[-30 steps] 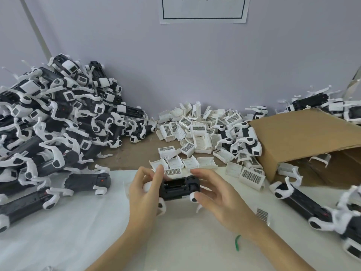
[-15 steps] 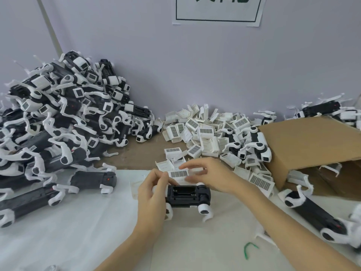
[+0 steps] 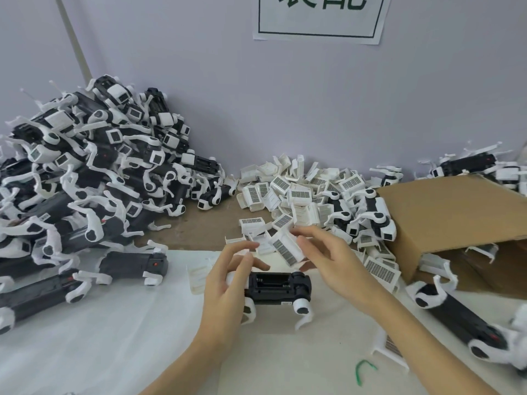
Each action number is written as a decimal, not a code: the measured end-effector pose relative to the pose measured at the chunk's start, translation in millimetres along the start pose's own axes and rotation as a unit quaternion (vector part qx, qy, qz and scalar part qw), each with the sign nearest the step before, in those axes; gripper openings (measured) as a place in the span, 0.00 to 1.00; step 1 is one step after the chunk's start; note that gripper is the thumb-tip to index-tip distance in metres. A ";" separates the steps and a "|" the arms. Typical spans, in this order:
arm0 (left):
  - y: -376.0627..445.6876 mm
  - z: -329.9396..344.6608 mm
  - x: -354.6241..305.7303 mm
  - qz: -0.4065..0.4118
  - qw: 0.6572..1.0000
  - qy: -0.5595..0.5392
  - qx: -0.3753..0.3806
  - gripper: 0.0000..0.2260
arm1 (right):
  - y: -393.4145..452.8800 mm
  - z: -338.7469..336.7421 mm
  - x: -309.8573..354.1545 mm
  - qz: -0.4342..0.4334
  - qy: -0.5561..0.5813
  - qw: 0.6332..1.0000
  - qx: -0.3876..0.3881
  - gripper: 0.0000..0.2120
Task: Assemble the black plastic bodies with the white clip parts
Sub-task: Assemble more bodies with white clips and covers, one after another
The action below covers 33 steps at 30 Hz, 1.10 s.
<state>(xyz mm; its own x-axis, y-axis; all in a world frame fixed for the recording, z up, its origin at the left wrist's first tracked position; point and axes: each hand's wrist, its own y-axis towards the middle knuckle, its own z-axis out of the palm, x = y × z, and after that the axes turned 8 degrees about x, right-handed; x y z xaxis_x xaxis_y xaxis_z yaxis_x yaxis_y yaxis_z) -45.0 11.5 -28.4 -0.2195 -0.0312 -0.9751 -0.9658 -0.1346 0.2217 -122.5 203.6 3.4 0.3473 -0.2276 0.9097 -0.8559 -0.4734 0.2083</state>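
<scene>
A black plastic body [image 3: 275, 287] with white leg pieces lies on the white sheet, its open compartment facing up. My left hand [image 3: 228, 283] grips its left end, fingers curled over the top. Just above the body, my right hand [image 3: 328, 258] pinches a white clip part [image 3: 285, 248] with a grey barcode label, held tilted. Several more white clip parts [image 3: 296, 192] lie heaped behind, against the wall.
A large heap of assembled black-and-white bodies [image 3: 85, 181] fills the left side. An open cardboard box [image 3: 456, 220] lies on its side at the right, with more bodies [image 3: 462, 317] in front of it. A green scrap [image 3: 363, 369] lies on the white sheet [image 3: 114, 337].
My right hand has picked a white clip part off the pile and pulled it back toward the black body. The left hand kept its hold on the body.
</scene>
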 end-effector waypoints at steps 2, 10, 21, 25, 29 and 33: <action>-0.5 0.6 -2.5 -0.001 1.000 0.005 0.025 0.09 | -13.9 3.3 -0.7 -0.017 -0.006 1.000 0.003 0.11; -0.3 0.4 -0.4 0.037 0.994 0.005 0.106 0.17 | -36.2 9.5 2.6 -0.058 0.061 0.996 -0.008 0.15; 1.5 9.4 -0.8 0.182 0.964 0.165 0.102 0.04 | -41.5 15.7 11.5 0.000 0.079 0.996 -0.034 0.18; -1.5 9.8 1.5 0.137 0.976 0.152 0.074 0.07 | -35.8 10.7 2.4 0.023 0.235 0.956 -0.175 0.20; 1.1 10.7 -1.1 0.038 0.994 0.104 0.011 0.22 | -37.7 -1.0 -5.8 0.026 0.273 0.939 -0.207 0.23; -1.5 13.7 -4.0 0.056 0.990 0.126 0.022 0.38 | -36.1 -2.2 -10.3 0.035 0.267 0.944 -0.190 0.24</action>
<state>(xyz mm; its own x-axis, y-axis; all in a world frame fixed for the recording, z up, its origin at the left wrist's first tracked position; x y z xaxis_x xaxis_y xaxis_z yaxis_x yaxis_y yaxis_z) -44.6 25.4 -24.8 -0.2899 -0.2897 -0.9121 -0.9434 -0.0738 0.3233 -96.1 224.8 -12.7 0.1285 0.2619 0.9565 -0.9805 -0.1114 0.1622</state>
